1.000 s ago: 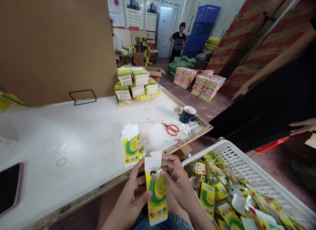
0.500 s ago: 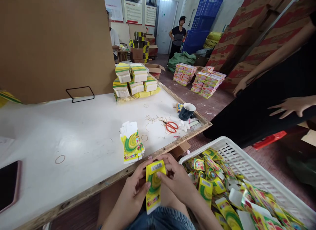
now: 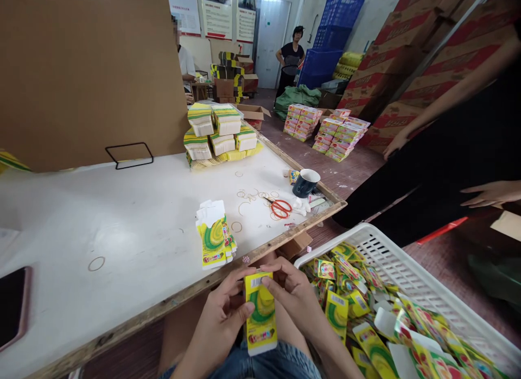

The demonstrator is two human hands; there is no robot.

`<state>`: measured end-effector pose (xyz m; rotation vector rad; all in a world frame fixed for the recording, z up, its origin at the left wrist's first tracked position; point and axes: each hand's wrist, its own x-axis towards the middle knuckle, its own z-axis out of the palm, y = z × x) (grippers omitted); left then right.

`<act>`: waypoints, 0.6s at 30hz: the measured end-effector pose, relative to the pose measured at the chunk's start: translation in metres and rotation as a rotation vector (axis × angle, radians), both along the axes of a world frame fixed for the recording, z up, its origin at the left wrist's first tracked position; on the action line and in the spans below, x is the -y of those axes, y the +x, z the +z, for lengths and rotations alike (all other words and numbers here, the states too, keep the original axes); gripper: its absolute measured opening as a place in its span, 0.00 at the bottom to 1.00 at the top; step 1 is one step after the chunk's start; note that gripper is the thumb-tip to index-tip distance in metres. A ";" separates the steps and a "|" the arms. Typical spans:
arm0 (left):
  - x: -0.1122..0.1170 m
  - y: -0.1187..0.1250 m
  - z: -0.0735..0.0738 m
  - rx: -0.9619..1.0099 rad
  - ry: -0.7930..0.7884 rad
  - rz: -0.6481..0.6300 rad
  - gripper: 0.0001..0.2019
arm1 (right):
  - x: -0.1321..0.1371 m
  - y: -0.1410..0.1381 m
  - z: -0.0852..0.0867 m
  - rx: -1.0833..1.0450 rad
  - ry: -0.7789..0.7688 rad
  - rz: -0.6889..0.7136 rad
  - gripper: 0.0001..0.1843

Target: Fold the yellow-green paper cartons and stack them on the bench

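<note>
both hands hold one small yellow-green carton (image 3: pixel 260 313) over the lap, just near of the table edge (image 3: pixel 171 308). left hand (image 3: pixel 217 319) grips its left side, thumb across the front, fingers curled behind. right hand (image 3: pixel 295 297) pinches the top end w/ the barcode flap, index finger pressing on it. carton stands roughly upright, flap end far, bottom end near the jeans.

on the white table top, just far of the hands, a short stack of flat cartons (image 3: pixel 215 235) of the same print, white tabs pointing far. rubber bands (image 3: pixel 254 197) scattered far right of it, one more band (image 3: pixel 96 264) alone at left. red scissors (image 3: pixel 280 208) and a dark cup (image 3: pixel 306 182) near the table's right corner. far side: bundled piles of flat cartons (image 3: pixel 220 134) in front of a big brown cardboard sheet (image 3: pixel 89 69). phone (image 3: pixel 14 305) at the near left edge, partly cut off.

right of the lap, a white plastic basket (image 3: pixel 399 259) full of loose yellow-green packs (image 3: pixel 366 314). another person in black stands at right, one hand (image 3: pixel 492 194) out flat, open, well apart from the carton. more people far back by the door, stacks of boxes on the floor (image 3: pixel 329 132).
</note>
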<state>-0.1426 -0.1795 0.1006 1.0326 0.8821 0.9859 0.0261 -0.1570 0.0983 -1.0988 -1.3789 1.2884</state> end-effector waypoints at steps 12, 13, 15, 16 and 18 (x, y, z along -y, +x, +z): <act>-0.040 -0.060 -0.009 -0.943 0.524 0.239 0.28 | -0.007 0.124 0.014 0.951 0.231 -0.520 0.17; -0.046 -0.069 -0.011 -0.964 0.522 0.194 0.26 | -0.006 0.125 0.011 0.943 0.191 -0.492 0.17; -0.054 -0.081 -0.014 -0.979 0.514 0.122 0.21 | -0.003 0.115 0.003 0.864 0.121 -0.391 0.16; -0.056 -0.085 -0.015 -0.978 0.515 0.092 0.19 | -0.002 0.105 -0.001 0.807 0.096 -0.338 0.16; -0.059 -0.090 -0.013 -0.971 0.534 0.049 0.16 | -0.002 0.082 -0.005 0.682 0.058 -0.246 0.14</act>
